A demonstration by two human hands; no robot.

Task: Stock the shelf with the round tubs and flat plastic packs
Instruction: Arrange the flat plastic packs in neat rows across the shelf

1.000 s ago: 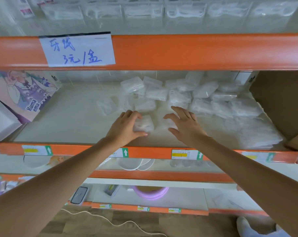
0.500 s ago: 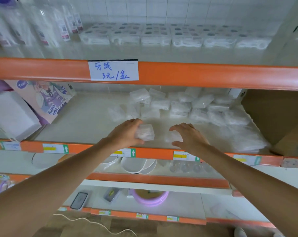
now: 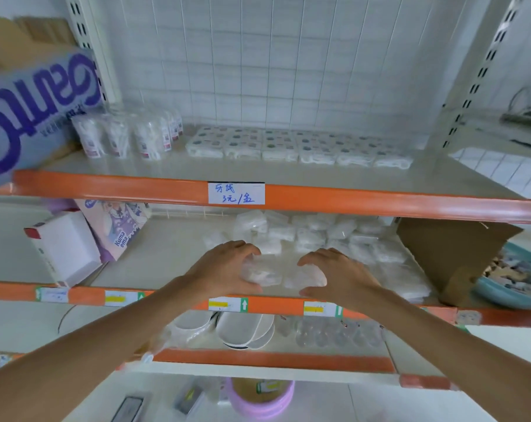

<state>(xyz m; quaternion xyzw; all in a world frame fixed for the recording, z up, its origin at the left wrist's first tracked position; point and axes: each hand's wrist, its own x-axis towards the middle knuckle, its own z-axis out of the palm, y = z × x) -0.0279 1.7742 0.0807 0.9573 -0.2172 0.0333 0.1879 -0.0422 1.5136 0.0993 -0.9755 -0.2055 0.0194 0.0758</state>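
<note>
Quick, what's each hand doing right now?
Left hand: grips a clear plastic pack.
Right hand: grips a second clear pack.

- Top shelf (image 3: 288, 175), pale board behind an orange rail (image 3: 106, 185) with a handwritten paper tag (image 3: 236, 193): round tubs (image 3: 121, 138) at left, a row of flat plastic packs (image 3: 288, 147) beside them, a purple-lettered bundle (image 3: 29, 117) at far left.
- Middle shelf (image 3: 166, 257): heap of clear packs (image 3: 319, 233) at the back; white box (image 3: 63, 248) and illustrated pack (image 3: 118, 229) at left; cardboard box (image 3: 452, 257) at right.
- Front edge: left pack (image 3: 261, 274) gripped in my left hand (image 3: 224, 269), right pack (image 3: 306, 277) in my right hand (image 3: 340, 275).
- Lower shelf (image 3: 23, 324): white dishes (image 3: 242, 327), clear cups (image 3: 334, 332).
</note>
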